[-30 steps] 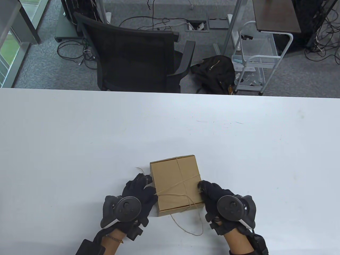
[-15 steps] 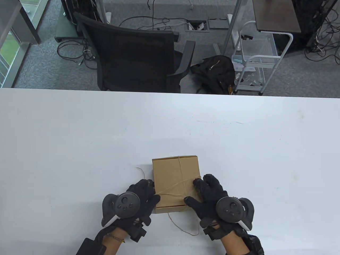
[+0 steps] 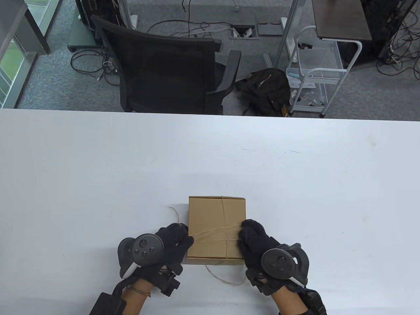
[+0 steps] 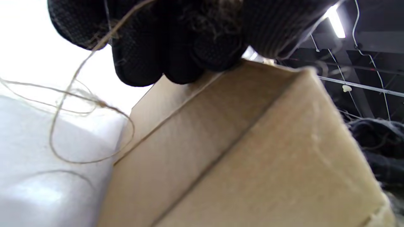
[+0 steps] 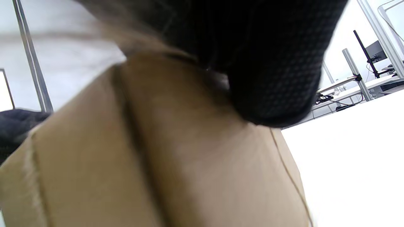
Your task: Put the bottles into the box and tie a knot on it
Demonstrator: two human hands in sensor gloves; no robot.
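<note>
Smooth white table [image 3: 98, 170] occupied near front edge by closed square cardboard box [image 3: 216, 226], gripped at left side by left hand [image 3: 167, 242], at right edge by curled right hand [image 3: 259, 239]. Thin fibrous twine [image 3: 226, 226] crossed over lid, loose loop trailed in front.

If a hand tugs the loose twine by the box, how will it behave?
Probably floppy: the twine lies in a slack loop on the table. Likely snag-prone: frayed strands curl beside the left hand. Wrapped around the box, a hard tug might shift it.
</note>
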